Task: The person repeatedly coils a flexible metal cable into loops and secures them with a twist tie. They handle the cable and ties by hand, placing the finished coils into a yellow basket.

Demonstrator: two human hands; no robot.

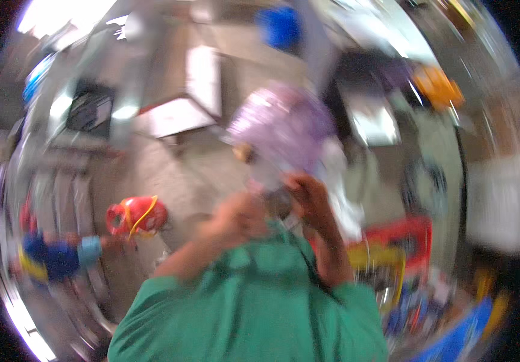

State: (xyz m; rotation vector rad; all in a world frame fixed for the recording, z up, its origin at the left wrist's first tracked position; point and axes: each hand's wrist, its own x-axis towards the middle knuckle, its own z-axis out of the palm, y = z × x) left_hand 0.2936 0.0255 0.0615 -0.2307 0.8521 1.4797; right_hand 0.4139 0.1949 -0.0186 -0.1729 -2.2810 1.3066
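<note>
Two bare hands meet in front of a green shirt, with a purple plastic bundle just beyond them.
The left hand (239, 211) is badly blurred, its fingers seemingly bent inward; whether they grip anything I cannot tell. The right hand (309, 196) has its fingers curled near the lower edge of the shiny, see-through purple plastic bundle (287, 120), which lies straight ahead of both hands; blur hides whether they close on it. White sheeting (345, 202) hangs just right of the right hand. Further right stand a red crate (415, 235) and a yellow crate (392, 259), near each other. On the left, a red rounded container (151, 214) with a yellow strap sits near another person's blue sleeve (61, 260).
</note>
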